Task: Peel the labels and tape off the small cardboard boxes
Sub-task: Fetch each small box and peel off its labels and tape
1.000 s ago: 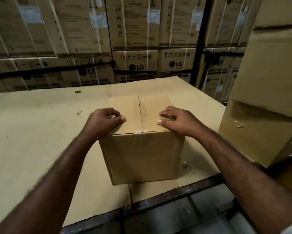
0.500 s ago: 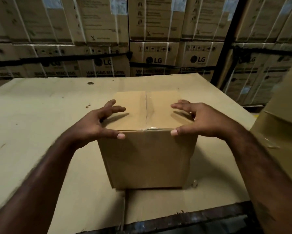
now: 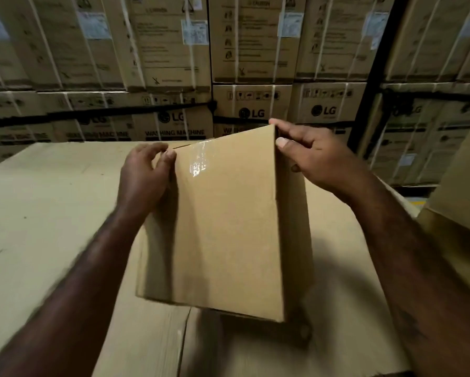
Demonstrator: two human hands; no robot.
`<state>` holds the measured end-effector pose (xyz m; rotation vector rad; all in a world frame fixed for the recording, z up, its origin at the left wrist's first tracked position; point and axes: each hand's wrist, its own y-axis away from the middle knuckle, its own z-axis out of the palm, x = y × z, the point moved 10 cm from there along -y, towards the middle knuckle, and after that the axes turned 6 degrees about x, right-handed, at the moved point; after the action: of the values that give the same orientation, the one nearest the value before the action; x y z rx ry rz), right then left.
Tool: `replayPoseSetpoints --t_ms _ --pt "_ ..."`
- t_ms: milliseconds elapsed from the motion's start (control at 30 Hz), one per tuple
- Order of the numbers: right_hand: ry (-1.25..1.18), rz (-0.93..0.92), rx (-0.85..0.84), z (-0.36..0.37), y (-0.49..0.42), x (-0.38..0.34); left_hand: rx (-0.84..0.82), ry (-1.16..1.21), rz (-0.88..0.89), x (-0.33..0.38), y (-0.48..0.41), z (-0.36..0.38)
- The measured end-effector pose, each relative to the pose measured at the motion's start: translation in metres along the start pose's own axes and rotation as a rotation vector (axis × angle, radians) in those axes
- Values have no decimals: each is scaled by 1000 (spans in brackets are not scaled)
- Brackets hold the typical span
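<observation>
Warehouse: strapped washing-machine cartons [image 3: 174,63] stacked high.

2 arms show. The left forearm [image 3: 73,281] and right forearm [image 3: 418,254] are bare along all their visible length; the right one carries fine hair, the left one is blurred. The left hand [image 3: 144,178] and right hand [image 3: 318,159] are ungloved. The right thumbnail [image 3: 281,142] is short and rounded.

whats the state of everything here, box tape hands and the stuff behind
small cardboard box: flaps closed, tilted, held by both hands
clear tape: stuck on the box's near face, not yet peeled
left hand: grips the box's upper left edge
right hand: grips the box's upper right corner
stacked cartons: closed, strapped
</observation>
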<state>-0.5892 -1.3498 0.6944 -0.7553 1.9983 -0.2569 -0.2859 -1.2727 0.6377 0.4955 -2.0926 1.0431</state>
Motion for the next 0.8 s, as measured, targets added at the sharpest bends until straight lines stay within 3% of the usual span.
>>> replayPoseSetpoints --t_ms 67,133,200,300,400,467,600,700,800 --pt "48 -16 -2 2 -5 -6 40 -148 113 24 -1 2" --pt "122 -32 31 4 -11 -15 1 -137 194 54 5 8" --pt "230 -56 66 8 -17 -24 -87 -7 208 79 15 13" --pt "331 -105 118 14 -25 -39 -294 217 89 101 29 20" --pt "438 -142 183 24 -34 -50 -420 12 160 111 37 26" --pt "462 -133 130 37 -39 -50 -373 -136 198 106 29 23" --pt "282 58 -152 53 -30 -8 -211 -275 96 64 0 4" --pt "272 104 -153 49 -22 27 -104 -343 22 19 -18 -20" --pt "-27 137 -205 67 -15 35 -84 -244 -90 -22 -29 -33"
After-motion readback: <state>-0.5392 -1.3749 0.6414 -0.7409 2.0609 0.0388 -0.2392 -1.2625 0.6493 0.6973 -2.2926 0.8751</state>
